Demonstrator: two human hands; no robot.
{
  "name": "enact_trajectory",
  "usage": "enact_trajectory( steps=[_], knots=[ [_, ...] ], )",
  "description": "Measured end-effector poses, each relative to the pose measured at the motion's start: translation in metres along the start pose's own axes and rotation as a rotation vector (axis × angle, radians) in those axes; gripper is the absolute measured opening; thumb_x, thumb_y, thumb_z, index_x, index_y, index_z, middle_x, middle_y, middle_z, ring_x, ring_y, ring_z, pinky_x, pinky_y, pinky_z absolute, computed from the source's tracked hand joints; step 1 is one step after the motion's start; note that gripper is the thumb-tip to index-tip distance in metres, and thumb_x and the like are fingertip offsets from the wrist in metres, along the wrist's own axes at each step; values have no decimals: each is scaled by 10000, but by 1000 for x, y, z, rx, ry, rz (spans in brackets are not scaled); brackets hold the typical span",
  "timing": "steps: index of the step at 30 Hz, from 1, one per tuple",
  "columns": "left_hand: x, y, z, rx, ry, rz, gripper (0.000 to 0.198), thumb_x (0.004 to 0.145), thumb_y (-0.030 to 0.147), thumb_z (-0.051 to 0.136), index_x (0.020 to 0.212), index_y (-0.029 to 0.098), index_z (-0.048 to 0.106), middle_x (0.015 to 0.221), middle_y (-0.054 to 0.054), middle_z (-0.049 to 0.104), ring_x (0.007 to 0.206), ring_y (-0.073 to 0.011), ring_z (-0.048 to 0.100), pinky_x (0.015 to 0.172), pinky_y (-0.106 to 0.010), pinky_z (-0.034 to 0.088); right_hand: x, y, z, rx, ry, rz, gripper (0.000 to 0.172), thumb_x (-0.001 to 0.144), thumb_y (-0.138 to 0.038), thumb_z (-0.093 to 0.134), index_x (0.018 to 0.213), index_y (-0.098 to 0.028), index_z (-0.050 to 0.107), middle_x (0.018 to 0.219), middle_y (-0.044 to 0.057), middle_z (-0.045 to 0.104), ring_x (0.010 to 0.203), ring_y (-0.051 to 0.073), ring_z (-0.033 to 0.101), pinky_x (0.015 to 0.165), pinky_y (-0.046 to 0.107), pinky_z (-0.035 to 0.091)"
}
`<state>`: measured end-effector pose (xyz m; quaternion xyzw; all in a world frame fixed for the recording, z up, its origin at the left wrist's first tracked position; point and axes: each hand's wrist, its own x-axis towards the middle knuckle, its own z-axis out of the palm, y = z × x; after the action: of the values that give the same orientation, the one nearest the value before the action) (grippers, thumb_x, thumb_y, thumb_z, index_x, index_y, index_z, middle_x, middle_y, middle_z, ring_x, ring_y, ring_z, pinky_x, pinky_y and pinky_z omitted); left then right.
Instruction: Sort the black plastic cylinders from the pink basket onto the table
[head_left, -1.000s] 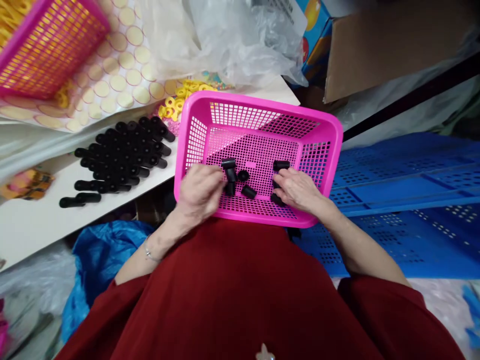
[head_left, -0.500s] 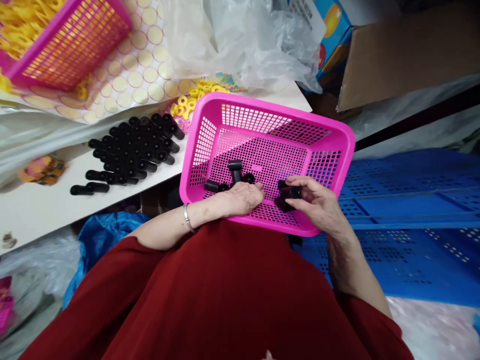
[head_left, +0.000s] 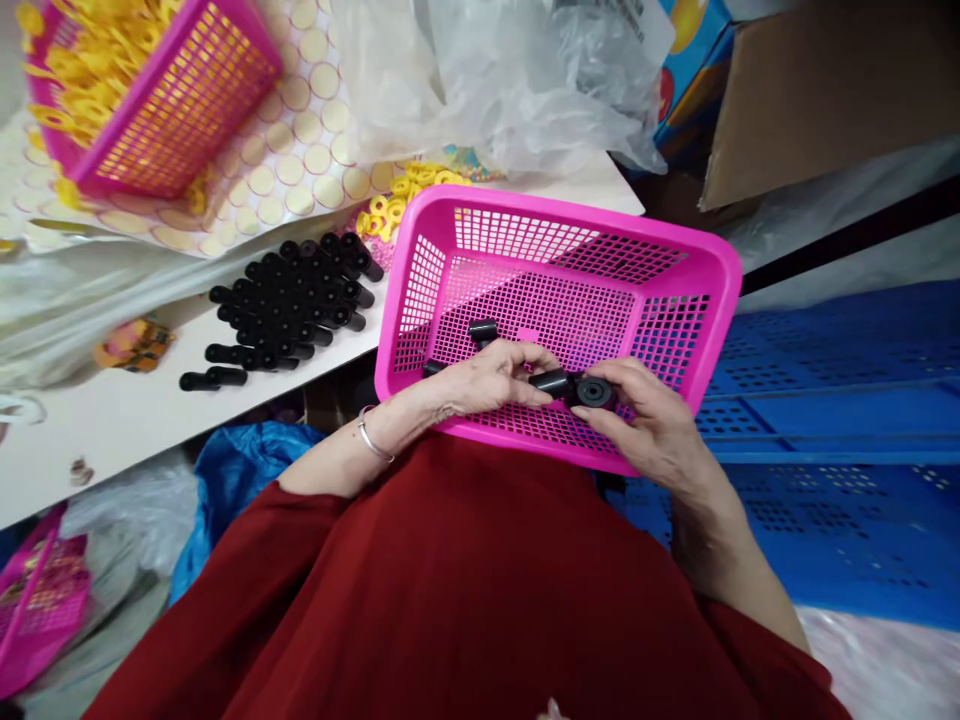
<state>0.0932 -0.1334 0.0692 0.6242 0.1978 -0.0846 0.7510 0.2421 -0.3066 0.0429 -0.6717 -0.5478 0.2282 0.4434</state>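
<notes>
A pink plastic basket point(head_left: 555, 199) with mesh walls rests against my body. Over its near side, my left hand point(head_left: 495, 378) grips a black plastic cylinder point(head_left: 550, 384) between thumb and fingers. My right hand point(head_left: 646, 415) pinches another black cylinder point(head_left: 595, 392), its round end with a small central hole facing up. The two pieces are close together; I cannot tell whether they touch. Behind my left hand a loose black cylinder point(head_left: 483, 329) lies in the basket, and one more is partly hidden by that hand.
Several black cylinders point(head_left: 285, 300) stand in rows on the white table point(head_left: 112, 440) at left. A pink basket of yellow plastic pieces point(head_left: 105, 65) is at upper left, with loose yellow rings point(head_left: 386, 205) nearby. Blue perforated crates point(head_left: 840, 400) are at right, a cardboard box point(head_left: 817, 100) above them.
My left hand has risen from the basket's floor with a black cylinder and moved right, towards my right hand. The cylinder in my right hand has turned end up. The view has shifted slightly.
</notes>
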Motion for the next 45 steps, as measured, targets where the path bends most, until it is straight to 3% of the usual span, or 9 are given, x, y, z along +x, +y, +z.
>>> enact_trajectory(
  steps=[6, 12, 17, 19, 22, 26, 33, 42, 45],
  knots=[
    [1, -4, 0, 26, 19, 39, 219, 665, 210, 765, 859, 126, 709, 791, -14, 589, 742, -119, 541, 713, -292, 463, 6, -6, 1, -69, -45, -11, 199, 853, -298, 670, 1048, -264, 653, 954, 56, 645, 873, 206, 640, 768, 376, 549],
    [0, -7, 7, -465, 67, -65, 468, 621, 99, 742, 1079, 158, 668, 938, -27, 621, 797, -119, 627, 762, -298, 542, 4, -2, 2, -23, 90, 52, 286, 816, -342, 722, 1085, -280, 649, 947, 37, 667, 855, 206, 653, 769, 383, 566],
    [-3, -3, 12, -597, -45, -99, 421, 578, 44, 714, 971, 156, 612, 913, -11, 646, 741, -119, 671, 727, -267, 561, -3, 4, 11, 165, 145, 216, 347, 734, -384, 798, 1035, -286, 655, 894, 3, 672, 780, 187, 654, 778, 406, 592],
    [-4, -2, 12, -609, 6, -59, 417, 582, 59, 735, 945, 169, 560, 843, 21, 633, 727, -122, 678, 731, -270, 558, -3, 1, 13, 265, 153, 244, 344, 712, -365, 818, 1012, -285, 670, 927, 7, 671, 809, 184, 660, 795, 400, 602],
    [-3, -1, 14, -638, 203, 67, 415, 600, 86, 777, 918, 171, 524, 802, 34, 629, 774, -113, 670, 805, -271, 530, -1, -8, 14, 440, 172, 284, 371, 668, -312, 853, 999, -276, 691, 983, 16, 677, 878, 184, 681, 822, 382, 615],
    [0, 0, 17, -702, 392, 117, 382, 636, 85, 773, 945, 162, 561, 845, 10, 656, 866, -112, 657, 858, -259, 482, 3, -19, 17, 714, 146, 402, 405, 652, -301, 867, 1010, -261, 681, 910, 8, 717, 802, 184, 725, 768, 384, 648],
    [6, -4, 22, -808, 332, 9, 185, 726, 100, 739, 864, 141, 623, 811, -1, 629, 786, -105, 629, 739, -239, 468, 8, -20, 16, 1070, -67, 608, 397, 728, -430, 807, 1018, -221, 635, 826, 30, 729, 654, 184, 740, 552, 274, 635],
    [11, 1, 23, -963, 405, -98, 63, 819, 63, 618, 785, 116, 616, 793, -5, 624, 728, -76, 607, 684, -211, 490, 6, -18, 19, 1021, -35, 617, 352, 744, -441, 785, 982, -228, 636, 826, 22, 691, 641, 170, 718, 569, 298, 626],
    [8, -3, 22, -805, 421, -107, 71, 771, 101, 680, 785, 124, 614, 788, -1, 623, 728, -84, 612, 714, -242, 502, 3, -8, 13, 691, 181, 499, 323, 761, -383, 771, 1018, -262, 619, 840, 1, 657, 685, 168, 692, 633, 350, 623]
  ],
)
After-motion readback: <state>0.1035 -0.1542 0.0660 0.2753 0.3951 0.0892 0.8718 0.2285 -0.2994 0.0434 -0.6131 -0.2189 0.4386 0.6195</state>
